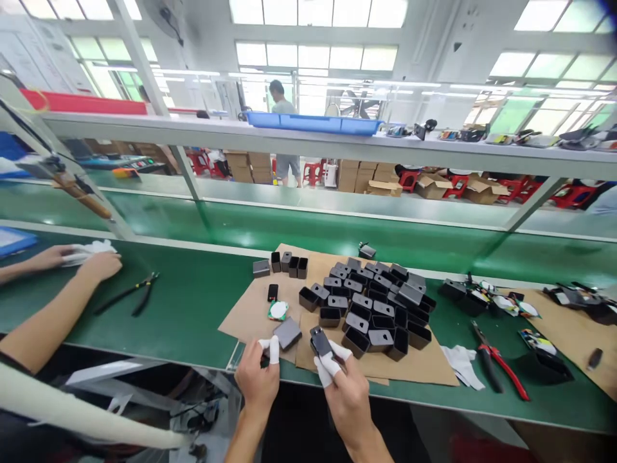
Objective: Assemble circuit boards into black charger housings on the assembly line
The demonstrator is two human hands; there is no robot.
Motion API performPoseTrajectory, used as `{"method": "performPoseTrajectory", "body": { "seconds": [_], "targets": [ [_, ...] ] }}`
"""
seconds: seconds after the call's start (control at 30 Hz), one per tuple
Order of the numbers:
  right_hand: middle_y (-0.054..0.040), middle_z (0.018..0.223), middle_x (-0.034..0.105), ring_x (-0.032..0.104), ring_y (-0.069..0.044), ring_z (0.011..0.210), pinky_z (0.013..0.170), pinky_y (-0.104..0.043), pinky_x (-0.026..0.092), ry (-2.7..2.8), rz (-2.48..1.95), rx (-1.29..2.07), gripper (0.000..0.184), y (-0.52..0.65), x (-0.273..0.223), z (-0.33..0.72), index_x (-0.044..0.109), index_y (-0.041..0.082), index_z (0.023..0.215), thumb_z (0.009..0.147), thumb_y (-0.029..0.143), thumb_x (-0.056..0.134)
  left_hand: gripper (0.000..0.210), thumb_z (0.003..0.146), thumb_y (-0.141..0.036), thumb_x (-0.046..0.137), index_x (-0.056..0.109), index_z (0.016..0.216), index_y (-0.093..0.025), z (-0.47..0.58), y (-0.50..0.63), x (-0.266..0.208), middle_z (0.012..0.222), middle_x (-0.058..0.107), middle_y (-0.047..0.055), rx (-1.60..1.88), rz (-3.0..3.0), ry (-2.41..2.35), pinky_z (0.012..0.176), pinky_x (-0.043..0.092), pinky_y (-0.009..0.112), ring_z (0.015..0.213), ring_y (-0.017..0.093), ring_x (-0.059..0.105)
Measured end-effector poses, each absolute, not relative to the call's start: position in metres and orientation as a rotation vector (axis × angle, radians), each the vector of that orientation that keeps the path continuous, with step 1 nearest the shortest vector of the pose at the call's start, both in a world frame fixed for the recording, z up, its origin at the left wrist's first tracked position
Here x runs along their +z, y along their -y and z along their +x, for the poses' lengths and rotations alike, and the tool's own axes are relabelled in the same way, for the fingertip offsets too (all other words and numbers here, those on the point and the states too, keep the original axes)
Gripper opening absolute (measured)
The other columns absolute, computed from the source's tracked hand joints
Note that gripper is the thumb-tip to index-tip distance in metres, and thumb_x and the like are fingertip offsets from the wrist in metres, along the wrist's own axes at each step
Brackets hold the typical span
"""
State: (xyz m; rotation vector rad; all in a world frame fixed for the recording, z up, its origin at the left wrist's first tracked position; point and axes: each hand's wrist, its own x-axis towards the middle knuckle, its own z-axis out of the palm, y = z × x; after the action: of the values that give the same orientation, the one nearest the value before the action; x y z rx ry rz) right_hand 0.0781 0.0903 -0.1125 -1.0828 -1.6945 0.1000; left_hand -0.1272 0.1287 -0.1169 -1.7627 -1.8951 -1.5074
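Between the white-cotted fingertips of my right hand (pixel 348 382) is a small dark grey plastic part (pixel 319 341) with round marks at its top end. My left hand (pixel 258 376) is closed in a pinch, thumb and finger in white cots. Whatever it pinches, if anything, I cannot make out. Its fingertips are close beside a grey rectangular case (pixel 288 334) lying on cardboard (pixel 245 318). Just behind that case lie a green circuit board with a white disc (pixel 278 310) and a small black part (pixel 272 292). Many open black cases (pixel 357 323) crowd the cardboard to the right.
Red-handled pliers (pixel 496 360), a white cloth (pixel 463 365) and loose electronics (pixel 486 299) lie on the right. At left, a co-worker's hands (pixel 99 265) hold white material near black pliers (pixel 130 296). A shelf with a blue tray (pixel 313 123) spans the back.
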Motion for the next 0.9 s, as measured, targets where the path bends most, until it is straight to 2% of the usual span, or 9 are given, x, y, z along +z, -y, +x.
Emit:
{"method": "performPoseTrajectory", "body": {
  "seconds": [0.07,0.17,0.27,0.37,0.43,0.57,0.7,0.83,0.9],
  "targets": [
    [-0.0132,0.118,0.077,0.082,-0.028,0.104,0.085,-0.037,0.071,1.640,-1.074,0.143,0.027,-0.093,-0.108,0.075,0.081,0.028,0.118,0.101,0.014,0.066,0.033,0.105,-0.033,0.061,0.056,0.074,-0.024,-0.127,-0.129,-0.117,0.071,0.054,-0.001,-1.506,-1.761,1.892,0.065,0.037,0.032,0.066,0.018,0.054],
    [-0.0105,0.107,0.079,0.083,-0.025,0.096,0.083,-0.034,0.071,1.334,-1.057,0.448,0.013,-0.094,-0.090,0.069,0.080,0.024,0.110,0.100,0.025,0.073,0.033,0.105,-0.035,0.061,0.057,0.074,-0.024,-0.127,-0.129,-0.117,0.072,0.055,0.000,-1.504,-1.758,1.905,0.065,0.037,0.032,0.067,0.018,0.054],
    [-0.0097,0.108,0.082,0.084,-0.025,0.095,0.079,-0.036,0.073,0.840,-0.993,0.851,0.024,-0.091,-0.061,0.067,0.075,0.022,0.117,0.101,0.040,0.073,0.034,0.105,-0.037,0.060,0.056,0.073,-0.024,-0.126,-0.128,-0.117,0.071,0.054,0.000,-1.497,-1.779,1.925,0.067,0.038,0.032,0.067,0.018,0.053],
    [-0.0097,0.117,0.083,0.083,-0.026,0.109,0.092,-0.044,0.073,0.592,-0.862,1.107,0.031,-0.084,-0.030,0.074,0.076,0.025,0.119,0.108,0.049,0.061,0.035,0.104,-0.038,0.060,0.056,0.073,-0.024,-0.126,-0.128,-0.117,0.072,0.054,0.000,-1.498,-1.789,1.942,0.068,0.038,0.032,0.070,0.019,0.053],
    [-0.0093,0.119,0.083,0.081,-0.026,0.118,0.102,-0.045,0.069,0.559,-0.799,1.183,0.034,-0.080,-0.016,0.082,0.079,0.025,0.115,0.108,0.051,0.059,0.033,0.104,-0.038,0.061,0.057,0.074,-0.024,-0.125,-0.129,-0.117,0.072,0.054,0.001,-1.503,-1.789,1.949,0.069,0.037,0.032,0.070,0.019,0.053],
    [-0.0083,0.123,0.083,0.077,-0.024,0.127,0.113,-0.044,0.062,0.633,-0.712,1.296,0.033,-0.075,-0.008,0.093,0.083,0.026,0.111,0.107,0.050,0.061,0.032,0.103,-0.038,0.061,0.057,0.074,-0.025,-0.125,-0.130,-0.118,0.072,0.053,0.001,-1.507,-1.805,1.949,0.070,0.037,0.032,0.071,0.020,0.052],
    [-0.0081,0.125,0.082,0.076,-0.024,0.128,0.114,-0.044,0.059,0.601,-0.662,1.314,0.029,-0.073,-0.009,0.091,0.082,0.027,0.115,0.105,0.047,0.064,0.032,0.104,-0.038,0.061,0.057,0.075,-0.024,-0.126,-0.130,-0.119,0.073,0.054,0.001,-1.499,-1.822,1.942,0.071,0.037,0.032,0.073,0.020,0.053],
    [-0.0079,0.121,0.083,0.081,-0.023,0.116,0.103,-0.042,0.068,0.625,-0.752,1.222,0.030,-0.072,-0.014,0.085,0.078,0.029,0.125,0.109,0.044,0.058,0.033,0.104,-0.035,0.060,0.056,0.074,-0.024,-0.126,-0.131,-0.121,0.073,0.053,0.001,-1.490,-1.833,1.931,0.070,0.035,0.033,0.072,0.020,0.051],
    [-0.0073,0.121,0.082,0.083,-0.023,0.109,0.094,-0.040,0.072,0.743,-0.875,0.968,0.026,-0.076,-0.027,0.085,0.076,0.030,0.129,0.106,0.038,0.065,0.033,0.105,-0.035,0.060,0.056,0.074,-0.024,-0.126,-0.131,-0.122,0.073,0.053,0.000,-1.481,-1.837,1.928,0.070,0.035,0.033,0.072,0.019,0.051]
  ]
}}
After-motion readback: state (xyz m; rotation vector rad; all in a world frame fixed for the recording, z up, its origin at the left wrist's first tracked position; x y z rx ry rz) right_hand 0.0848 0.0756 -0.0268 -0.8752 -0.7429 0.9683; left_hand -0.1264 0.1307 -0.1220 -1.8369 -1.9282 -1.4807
